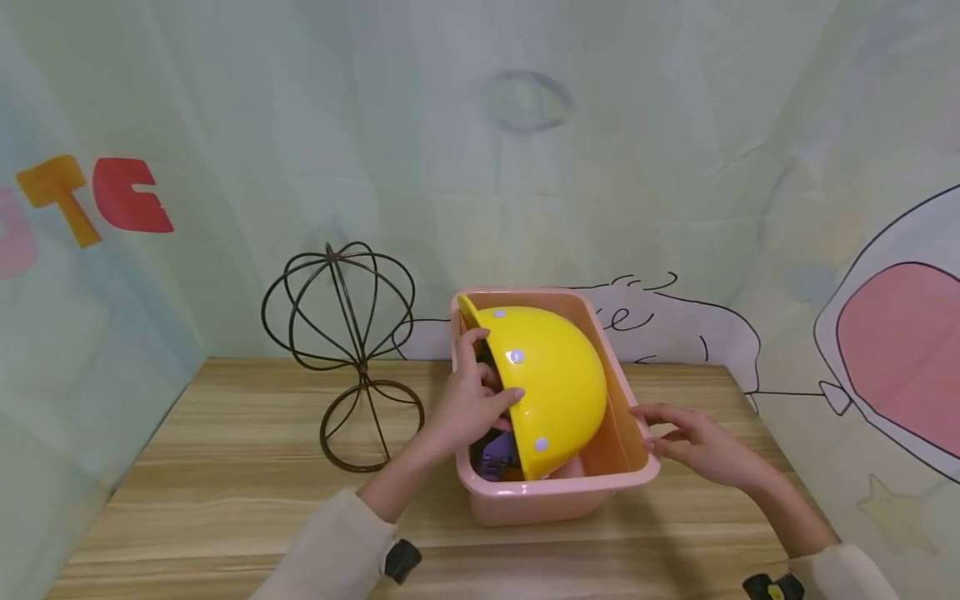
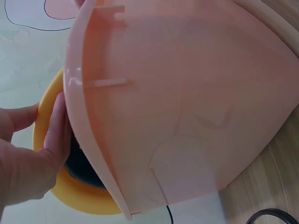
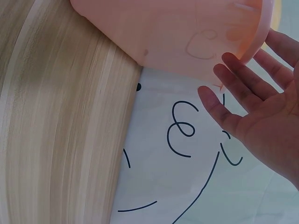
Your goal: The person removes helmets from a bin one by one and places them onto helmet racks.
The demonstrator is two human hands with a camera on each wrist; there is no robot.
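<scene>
A yellow helmet [image 1: 551,383] with pale round studs lies tipped on its side in a pink plastic tub [image 1: 517,504], its opening facing left. My left hand [image 1: 476,400] grips the helmet's brim, thumb on the outer shell and other fingers reaching inside. The left wrist view shows the left hand [image 2: 30,156] at the yellow brim [image 2: 84,203], beside dark lining [image 2: 84,165]. My right hand [image 1: 693,442] rests its fingertips at the tub's right rim. Its fingers look loosely extended in the right wrist view, close to the tub wall [image 3: 187,32].
A dark wire stand [image 1: 360,367] with a round cage top stands left of the tub on the wooden table [image 1: 225,483]. Something purple [image 1: 498,454] shows under the helmet inside the tub. A printed curtain [image 1: 360,150] hangs behind the table and along its sides.
</scene>
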